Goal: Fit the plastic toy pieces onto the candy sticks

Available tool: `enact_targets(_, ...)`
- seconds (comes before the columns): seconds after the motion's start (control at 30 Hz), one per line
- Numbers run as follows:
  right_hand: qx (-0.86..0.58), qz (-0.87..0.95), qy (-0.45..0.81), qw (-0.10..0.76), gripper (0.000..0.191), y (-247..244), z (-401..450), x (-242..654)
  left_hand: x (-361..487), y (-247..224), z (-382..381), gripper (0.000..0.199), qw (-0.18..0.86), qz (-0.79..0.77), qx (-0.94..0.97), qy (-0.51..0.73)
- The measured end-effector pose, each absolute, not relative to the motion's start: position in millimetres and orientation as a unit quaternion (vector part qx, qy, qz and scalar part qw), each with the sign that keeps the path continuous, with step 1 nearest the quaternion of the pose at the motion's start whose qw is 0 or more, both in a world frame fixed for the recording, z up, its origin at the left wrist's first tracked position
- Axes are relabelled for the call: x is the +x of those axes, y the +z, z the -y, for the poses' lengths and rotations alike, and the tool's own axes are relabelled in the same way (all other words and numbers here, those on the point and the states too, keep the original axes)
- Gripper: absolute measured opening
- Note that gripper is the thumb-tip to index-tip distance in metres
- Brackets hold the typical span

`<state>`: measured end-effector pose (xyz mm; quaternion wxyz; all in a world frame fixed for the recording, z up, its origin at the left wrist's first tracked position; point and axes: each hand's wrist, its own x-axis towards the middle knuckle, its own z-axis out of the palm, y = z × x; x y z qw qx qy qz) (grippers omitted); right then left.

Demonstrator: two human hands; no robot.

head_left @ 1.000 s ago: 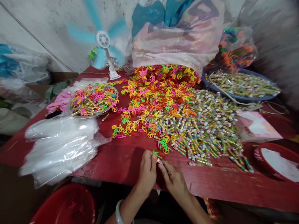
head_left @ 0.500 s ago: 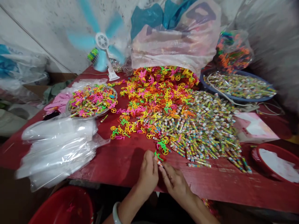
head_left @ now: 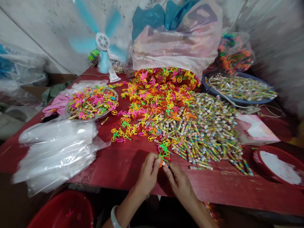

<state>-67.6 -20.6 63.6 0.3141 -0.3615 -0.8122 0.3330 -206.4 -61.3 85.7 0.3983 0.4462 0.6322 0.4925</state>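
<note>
My left hand (head_left: 149, 169), a pale bangle on its wrist, is closed near the table's front edge, pinching a small orange plastic piece (head_left: 161, 164). Against that piece lies a small tube with a white patterned end (head_left: 164, 164), held in the closed fingertips of my right hand (head_left: 178, 179). The two hands almost meet, and fingers hide part of both items. Just beyond them lie green and yellow plastic pieces (head_left: 163, 148). A large heap of small colourful tubes (head_left: 206, 129) spreads to the right, beside a heap of bright plastic pieces (head_left: 161, 95).
Clear plastic bags (head_left: 59, 155) lie at left, near a bowl of mixed pieces (head_left: 68, 109). A running fan (head_left: 103, 41) stands behind. A blue basin of tubes (head_left: 207, 87), a pink box (head_left: 249, 136) and a red basket (head_left: 257, 160) are at right. A red tub (head_left: 59, 210) sits below.
The orange piece and the tube's white end now show more plainly between my fingertips. Both hands stay close together in nearly the same place; the view has shifted slightly.
</note>
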Motion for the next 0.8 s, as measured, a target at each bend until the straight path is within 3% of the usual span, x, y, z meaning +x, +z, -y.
enact_targets(0.17,-0.386,0.788,0.363,0.315,0.022,60,13,-56,-212,83,66,0.021,0.386,-0.622,0.482,0.481)
enact_targets(0.27,-0.385,0.807,0.342,0.289,0.024,57,0,-35,-212,79,56,0.023,0.316,-0.672,0.463,0.484)
enact_targets(0.43,-0.432,0.845,0.162,0.271,0.032,53,-26,0,-203,69,11,0.029,0.196,-0.728,0.507,0.418)
enact_targets(0.53,-0.461,0.831,0.049,0.307,0.034,57,-36,-6,-199,60,-4,0.028,0.184,-0.734,0.526,0.389)
enact_targets(0.7,-0.438,0.85,0.064,0.287,0.028,54,-52,-52,-219,52,8,0.005,0.215,-0.723,0.431,0.495)
enact_targets(0.8,-0.419,0.866,0.064,0.265,0.029,46,-59,-71,-238,57,21,0.012,0.289,-0.719,0.338,0.534)
